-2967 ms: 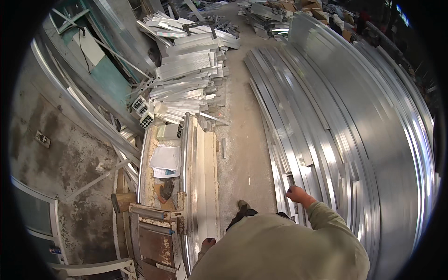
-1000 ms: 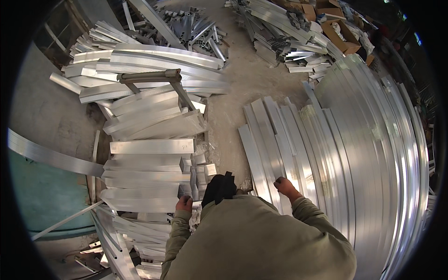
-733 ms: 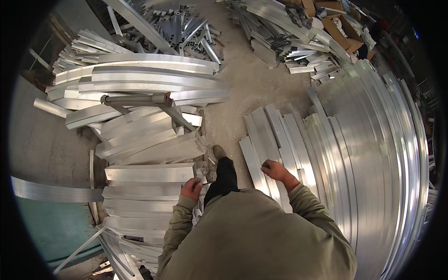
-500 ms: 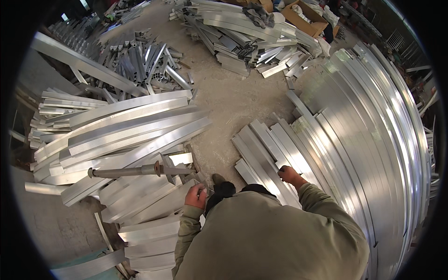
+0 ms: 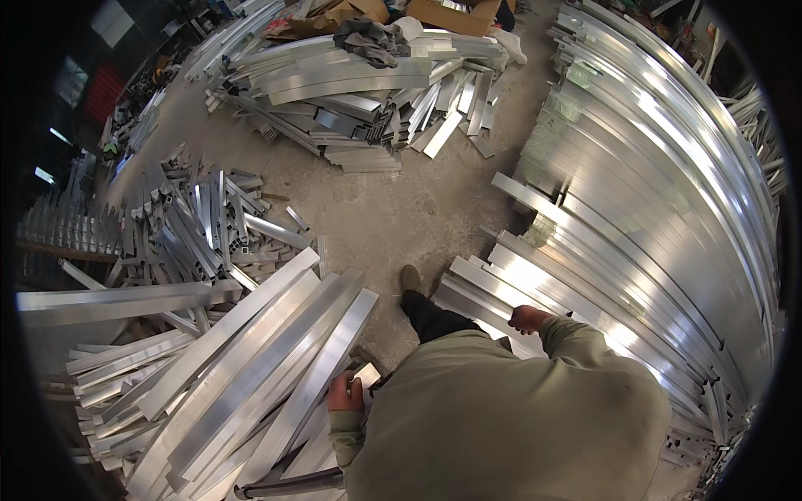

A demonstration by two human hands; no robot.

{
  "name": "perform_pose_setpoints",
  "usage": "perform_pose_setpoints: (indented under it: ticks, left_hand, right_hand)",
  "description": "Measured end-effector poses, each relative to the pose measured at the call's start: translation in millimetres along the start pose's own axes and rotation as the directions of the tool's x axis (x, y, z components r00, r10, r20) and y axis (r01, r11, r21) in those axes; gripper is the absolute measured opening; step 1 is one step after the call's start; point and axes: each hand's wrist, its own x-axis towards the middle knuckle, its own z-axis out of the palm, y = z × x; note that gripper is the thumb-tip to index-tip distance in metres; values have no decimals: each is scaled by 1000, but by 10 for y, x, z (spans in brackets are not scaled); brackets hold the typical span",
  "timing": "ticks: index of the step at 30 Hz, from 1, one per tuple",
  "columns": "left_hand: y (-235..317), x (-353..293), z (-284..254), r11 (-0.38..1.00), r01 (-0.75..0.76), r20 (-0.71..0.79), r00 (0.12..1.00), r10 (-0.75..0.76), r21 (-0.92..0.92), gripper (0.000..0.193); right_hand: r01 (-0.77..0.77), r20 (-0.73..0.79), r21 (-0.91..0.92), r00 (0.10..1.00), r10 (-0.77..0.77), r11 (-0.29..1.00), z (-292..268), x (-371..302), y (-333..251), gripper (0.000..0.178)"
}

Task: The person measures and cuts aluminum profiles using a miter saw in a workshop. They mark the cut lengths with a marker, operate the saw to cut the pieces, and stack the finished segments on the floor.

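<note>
My left hand hovers low by my left side, fingers loosely bent and slightly apart, with nothing visible in it. Beside its fingertips shows the bright end of a metal piece; I cannot make out any contact. Long silver metal profiles lie stacked to its left. My right hand is closed, knuckles forward, above the edge of the large right-hand stack of long metal profiles. Whatever its fingers may hold is hidden. A dark bar lies across the profiles at the lower edge.
A heap of short profile offcuts lies at the left. Ahead is another metal pile, with a grey cloth on it and a cardboard box behind. Concrete floor runs between the piles. My shoe is on it.
My view has turned left and I have stepped forward; the piles sit differently in it. The dark bar has slid to the lower edge. Both hands remain near my sides.
</note>
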Motion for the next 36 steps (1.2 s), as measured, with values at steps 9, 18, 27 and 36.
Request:
perform_pose_setpoints:
  ticks: [9,18,27,36]
  left_hand:
    - [-453,3055,-34,990,129,158,978,-136,49,33]
    - [-309,5607,487,982,183,480,865,-142,-39,36]
    - [-409,8222,1464,959,11,696,685,-213,282,52]
    - [2115,11141,2695,997,33,622,780,-68,66,38]
  right_hand:
    - [597,-451,-15,712,-538,802,-2207,776,-3062,37]
    - [556,-513,14,717,-471,831,-3664,747,-3925,38]
    - [420,-602,104,748,-279,901,-5318,1388,-4361,39]
    - [474,-753,295,650,-103,830,-7086,1286,-4339,40]
